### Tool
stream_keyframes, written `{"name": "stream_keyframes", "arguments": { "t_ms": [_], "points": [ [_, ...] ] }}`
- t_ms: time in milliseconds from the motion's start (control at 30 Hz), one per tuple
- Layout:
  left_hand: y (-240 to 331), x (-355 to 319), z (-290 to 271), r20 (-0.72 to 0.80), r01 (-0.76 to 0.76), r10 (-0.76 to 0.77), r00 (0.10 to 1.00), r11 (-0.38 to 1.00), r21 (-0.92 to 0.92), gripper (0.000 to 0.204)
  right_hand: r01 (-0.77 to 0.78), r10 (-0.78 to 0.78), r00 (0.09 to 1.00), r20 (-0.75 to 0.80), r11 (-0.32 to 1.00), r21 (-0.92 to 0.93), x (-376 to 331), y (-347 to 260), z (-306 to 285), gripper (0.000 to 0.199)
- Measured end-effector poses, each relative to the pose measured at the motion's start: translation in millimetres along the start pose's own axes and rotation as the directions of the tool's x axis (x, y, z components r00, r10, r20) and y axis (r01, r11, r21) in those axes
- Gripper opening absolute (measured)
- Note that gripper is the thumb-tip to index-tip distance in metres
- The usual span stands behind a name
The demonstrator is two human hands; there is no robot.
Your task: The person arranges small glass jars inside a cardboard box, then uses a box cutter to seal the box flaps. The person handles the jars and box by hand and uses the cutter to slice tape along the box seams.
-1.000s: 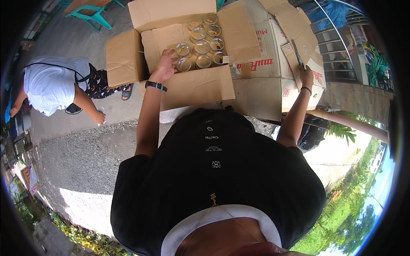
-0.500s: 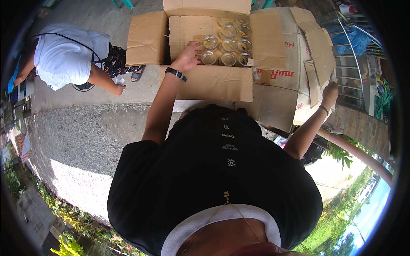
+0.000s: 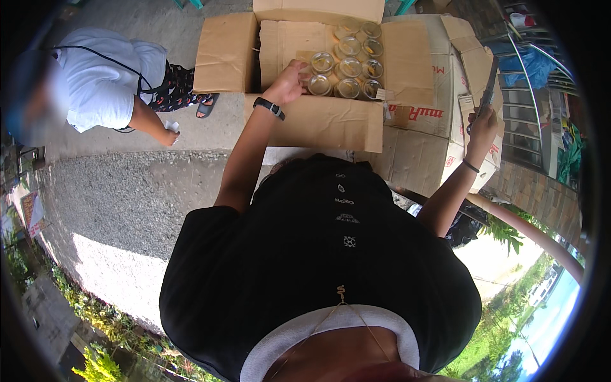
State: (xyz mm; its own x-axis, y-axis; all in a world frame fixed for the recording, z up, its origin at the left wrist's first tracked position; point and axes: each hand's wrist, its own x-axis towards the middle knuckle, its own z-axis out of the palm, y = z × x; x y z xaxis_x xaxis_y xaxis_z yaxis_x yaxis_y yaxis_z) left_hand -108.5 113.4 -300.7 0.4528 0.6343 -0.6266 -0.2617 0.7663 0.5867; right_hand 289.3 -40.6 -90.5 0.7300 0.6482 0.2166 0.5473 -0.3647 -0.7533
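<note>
The left hand [image 3: 288, 84] is loosely open beside the nearest clear jar [image 3: 320, 85], contact unclear, in the open cardboard box [image 3: 315, 121]; a sideways nudge could tip that jar. Farther right, the right hand [image 3: 482, 128] grips apparent scissors [image 3: 489, 89], pointing away; a careless swing could gouge cardboard.

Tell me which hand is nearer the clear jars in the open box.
Left. The left hand is beside the jars, on their left; contact is unclear. The right hand is farther off, right of the box, holding a dark tool.
</note>
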Motion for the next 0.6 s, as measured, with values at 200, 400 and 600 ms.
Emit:
{"name": "stream_keyframes", "arguments": {
  "t_ms": [200,400,600],
  "points": [
    [-1,5,-10,-0.211,-0.141,0.119,0.970,0.986,-0.092,0.056,-0.008,0.008,0.999,0.050,1.000,0.009,-16,-13,12,0.045],
    [6,3,-37,-0.320,-0.385,0.551,0.771,0.803,0.455,0.052,-0.022,0.018,0.999,-0.029,0.986,-0.168,10,51,9,0.044],
    [26,9,-51,-0.283,-0.115,0.695,0.661,0.466,0.877,0.069,-0.082,0.040,0.990,-0.138,0.946,-0.314,24,105,-4,0.044]
  ]
}}
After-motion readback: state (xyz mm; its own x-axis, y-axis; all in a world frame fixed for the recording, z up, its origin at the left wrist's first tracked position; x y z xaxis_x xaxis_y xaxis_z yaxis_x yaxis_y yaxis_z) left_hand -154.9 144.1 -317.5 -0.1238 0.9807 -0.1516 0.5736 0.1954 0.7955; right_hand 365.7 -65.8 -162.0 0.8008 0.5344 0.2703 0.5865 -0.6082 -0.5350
